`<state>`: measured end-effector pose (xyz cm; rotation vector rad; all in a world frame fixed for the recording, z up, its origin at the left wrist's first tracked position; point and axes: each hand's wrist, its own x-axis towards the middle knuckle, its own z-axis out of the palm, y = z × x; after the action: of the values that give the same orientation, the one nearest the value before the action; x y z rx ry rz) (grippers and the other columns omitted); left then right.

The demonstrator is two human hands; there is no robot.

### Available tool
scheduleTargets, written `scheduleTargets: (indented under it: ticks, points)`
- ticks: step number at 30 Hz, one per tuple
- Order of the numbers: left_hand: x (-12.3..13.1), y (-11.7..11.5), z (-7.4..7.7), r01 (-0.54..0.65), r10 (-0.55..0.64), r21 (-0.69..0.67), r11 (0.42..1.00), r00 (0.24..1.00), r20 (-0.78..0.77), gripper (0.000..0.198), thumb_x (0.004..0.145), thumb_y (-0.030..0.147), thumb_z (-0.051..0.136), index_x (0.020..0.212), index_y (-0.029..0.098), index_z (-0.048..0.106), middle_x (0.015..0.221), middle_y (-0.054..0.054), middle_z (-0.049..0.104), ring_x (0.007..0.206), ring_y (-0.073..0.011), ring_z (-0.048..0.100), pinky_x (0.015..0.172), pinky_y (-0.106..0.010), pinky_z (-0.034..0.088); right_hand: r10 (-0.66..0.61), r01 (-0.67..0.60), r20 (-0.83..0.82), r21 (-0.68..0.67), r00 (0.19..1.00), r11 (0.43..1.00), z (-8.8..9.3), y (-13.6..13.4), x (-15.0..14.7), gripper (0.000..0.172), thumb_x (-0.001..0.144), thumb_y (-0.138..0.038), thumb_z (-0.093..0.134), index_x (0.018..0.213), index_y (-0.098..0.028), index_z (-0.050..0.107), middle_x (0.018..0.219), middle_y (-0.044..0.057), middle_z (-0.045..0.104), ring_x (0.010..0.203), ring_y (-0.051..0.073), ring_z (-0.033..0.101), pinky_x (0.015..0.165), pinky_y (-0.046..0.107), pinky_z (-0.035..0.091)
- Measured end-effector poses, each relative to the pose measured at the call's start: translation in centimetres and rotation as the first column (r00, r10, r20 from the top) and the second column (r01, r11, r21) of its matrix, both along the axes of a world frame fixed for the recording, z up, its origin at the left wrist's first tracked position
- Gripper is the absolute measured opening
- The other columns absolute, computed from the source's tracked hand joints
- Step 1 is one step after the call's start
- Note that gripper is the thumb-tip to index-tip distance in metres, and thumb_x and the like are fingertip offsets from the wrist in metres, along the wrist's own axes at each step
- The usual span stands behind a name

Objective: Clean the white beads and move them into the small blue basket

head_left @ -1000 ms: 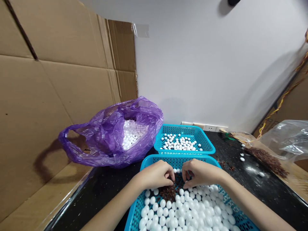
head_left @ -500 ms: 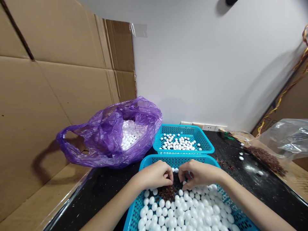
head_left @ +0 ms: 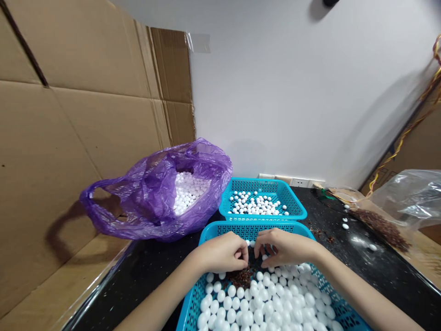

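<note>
Both of my hands are over the far part of the near blue basket (head_left: 190, 294), which is filled with white balls (head_left: 272, 299). My left hand (head_left: 225, 252) has thumb and fingertips pinched together just above a small heap of reddish-brown bits (head_left: 241, 277). Whatever lies between those fingertips is too small to make out. Across a narrow gap, my right hand (head_left: 285, 248) is curled with its thumb and fingers apart. A white ball shows beside its thumb, and it does not look gripped.
Behind stands a second blue basket (head_left: 299, 210) with fewer white balls. A purple plastic bag (head_left: 148, 193) of small white balls leans at the left by cardboard (head_left: 103, 128). On the black table (head_left: 330, 257), brown bits (head_left: 382, 227) lie at right beside clear plastic (head_left: 409, 195).
My right thumb and fingers have spread a little and lifted slightly. My left hand stays pinched over the brown bits, with a slight downward shift at its fingertips.
</note>
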<state>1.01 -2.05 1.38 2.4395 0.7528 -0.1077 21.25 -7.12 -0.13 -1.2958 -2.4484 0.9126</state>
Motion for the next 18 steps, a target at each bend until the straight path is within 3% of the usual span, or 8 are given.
scheduleTargets:
  ticks: [9, 14, 18]
  points:
    - [-0.18, -0.05, -0.13, 0.093, -0.093, 0.014, 0.996, 0.995, -0.024, 0.013, 0.078, 0.022, 0.051, 0.079, 0.018, 0.063, 0.066, 0.001, 0.058, 0.062, -0.0133, 0.052, 0.054, -0.022, 0.033, -0.006, 0.005, 0.048, 0.020, 0.999, 1.000, -0.08, 0.09, 0.03, 0.015, 0.074, -0.016, 0.067, 0.089, -0.018, 0.067, 0.085, 0.001, 0.057, 0.070, 0.011, 0.053, 0.060, 0.021, 0.040]
    - [-0.26, -0.12, -0.27, 0.066, -0.069, 0.042, 0.997, 0.995, 0.073, 0.014, 0.086, 0.025, 0.043, 0.085, 0.019, 0.055, 0.087, -0.002, 0.060, 0.078, -0.0160, 0.055, 0.066, -0.025, 0.038, 0.003, -0.005, 0.041, 0.035, 0.999, 0.999, -0.05, 0.04, 0.04, 0.013, 0.076, -0.017, 0.065, 0.089, -0.018, 0.067, 0.085, 0.001, 0.057, 0.070, 0.010, 0.053, 0.061, 0.020, 0.041]
    - [-0.24, -0.15, -0.13, 0.048, -0.045, -0.033, 0.998, 0.995, 0.094, 0.016, 0.091, 0.027, 0.034, 0.094, 0.020, 0.048, 0.092, -0.003, 0.062, 0.085, -0.0176, 0.056, 0.070, -0.027, 0.040, 0.010, -0.011, 0.036, 0.038, 0.999, 0.999, -0.02, -0.03, 0.05, 0.013, 0.077, -0.017, 0.065, 0.089, -0.017, 0.066, 0.085, 0.001, 0.057, 0.070, 0.010, 0.052, 0.061, 0.020, 0.041]
